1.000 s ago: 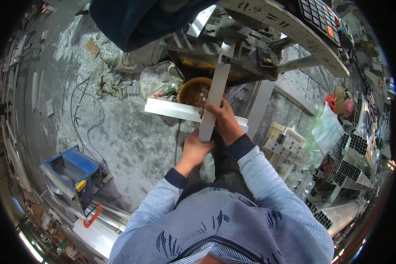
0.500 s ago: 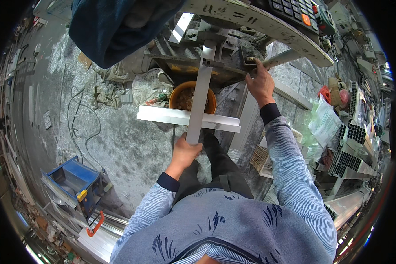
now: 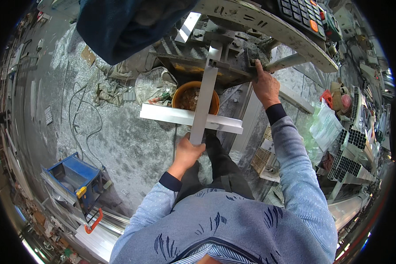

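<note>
Left hand (image 3: 188, 152) closed around the near end of a flat, silvery aluminium strip (image 3: 205, 99) running up into the metal press (image 3: 215, 61). Right hand (image 3: 265, 86) grips the press's lever handle (image 3: 290, 61). A white angle profile (image 3: 180, 117) crosses beneath the strip, above an orange bucket (image 3: 180, 94).

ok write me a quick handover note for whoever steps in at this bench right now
Left hand: holds the near end of the long aluminium strip, which runs away into the press machine.
Right hand: grip closed on the machine's lever handle.
A second aluminium profile lies crosswise under the strip, above the orange bucket on the floor.
Done: strip is fed into the machine and steadied.
Left: whether the lever stroke has been made cannot be told; check before moving the strip.
</note>
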A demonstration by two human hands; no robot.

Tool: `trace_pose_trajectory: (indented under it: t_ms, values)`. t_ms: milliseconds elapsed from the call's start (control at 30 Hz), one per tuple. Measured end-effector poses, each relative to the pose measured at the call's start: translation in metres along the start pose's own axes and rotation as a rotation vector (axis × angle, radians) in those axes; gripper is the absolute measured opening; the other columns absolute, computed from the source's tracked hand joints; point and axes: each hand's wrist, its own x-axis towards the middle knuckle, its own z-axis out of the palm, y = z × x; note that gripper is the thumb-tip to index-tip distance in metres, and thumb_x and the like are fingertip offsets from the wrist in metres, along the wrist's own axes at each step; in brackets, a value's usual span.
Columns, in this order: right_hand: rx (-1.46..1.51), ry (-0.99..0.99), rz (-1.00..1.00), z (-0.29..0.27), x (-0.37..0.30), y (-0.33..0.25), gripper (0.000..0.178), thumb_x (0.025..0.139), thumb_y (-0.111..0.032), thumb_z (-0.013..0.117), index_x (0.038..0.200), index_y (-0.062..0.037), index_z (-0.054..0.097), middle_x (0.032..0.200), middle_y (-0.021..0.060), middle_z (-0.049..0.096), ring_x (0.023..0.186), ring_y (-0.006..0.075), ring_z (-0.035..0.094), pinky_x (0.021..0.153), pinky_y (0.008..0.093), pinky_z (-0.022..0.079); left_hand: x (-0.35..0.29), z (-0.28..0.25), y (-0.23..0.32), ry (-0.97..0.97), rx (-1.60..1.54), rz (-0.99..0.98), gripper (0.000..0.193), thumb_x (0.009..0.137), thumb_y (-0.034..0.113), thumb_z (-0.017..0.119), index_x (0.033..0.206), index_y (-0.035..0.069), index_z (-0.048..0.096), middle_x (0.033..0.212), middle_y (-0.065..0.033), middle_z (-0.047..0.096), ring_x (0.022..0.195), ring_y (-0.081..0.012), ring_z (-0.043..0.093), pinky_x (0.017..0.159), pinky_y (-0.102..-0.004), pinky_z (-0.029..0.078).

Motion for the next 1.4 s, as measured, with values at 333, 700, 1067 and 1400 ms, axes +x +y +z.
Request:
trace_pose_trajectory:
  t_ms: [333,700,1067,1400]
  values:
    - [0.923,-0.126,-0.006,0.005,-0.041,-0.066,0.088,0.085,-0.022,0.078,0.159,-0.0065,0.032,0.112,0.0172,0.072,0.097,0.0251,0.072,0.082,0.0373,0.057,0.003,-0.002,-0.006,0.023,0.102,0.078,0.036,0.078,0.018,0.075,0.102,-0.005,0.063,0.077,-0.0187,0.071,0.065,-0.0254,0.071,0.061,-0.0375,0.055]
    - [1.649,-0.361,0.028,0.023,-0.032,-0.148,0.049,0.092,-0.025,0.074,0.129,0.0008,0.054,0.098,0.0129,0.069,0.084,0.0239,0.070,0.074,0.0352,0.058,0.003,-0.005,-0.005,-0.041,0.040,0.117,0.035,0.082,0.012,0.079,0.108,-0.004,0.060,0.070,-0.0058,0.064,0.058,-0.0136,0.062,0.053,-0.0298,0.048]
    - [1.893,-0.602,0.435,0.009,-0.032,-0.161,0.022,0.093,-0.026,0.072,0.098,-0.0074,0.060,0.085,0.0078,0.064,0.070,0.0214,0.065,0.062,0.0377,0.056,0.024,-0.008,-0.003,-0.194,-0.095,0.096,0.037,0.084,0.009,0.078,0.112,-0.006,0.058,0.078,-0.0076,0.066,0.064,-0.0146,0.064,0.059,-0.0299,0.052]
    - [1.884,-0.568,0.369,0.017,-0.030,-0.162,0.021,0.091,-0.025,0.072,0.093,-0.0070,0.063,0.077,0.0059,0.063,0.065,0.0218,0.064,0.061,0.0379,0.055,0.017,-0.007,0.007,-0.133,-0.038,0.109,0.037,0.084,0.013,0.077,0.111,-0.006,0.059,0.079,-0.0084,0.068,0.064,-0.0155,0.064,0.059,-0.0315,0.052]
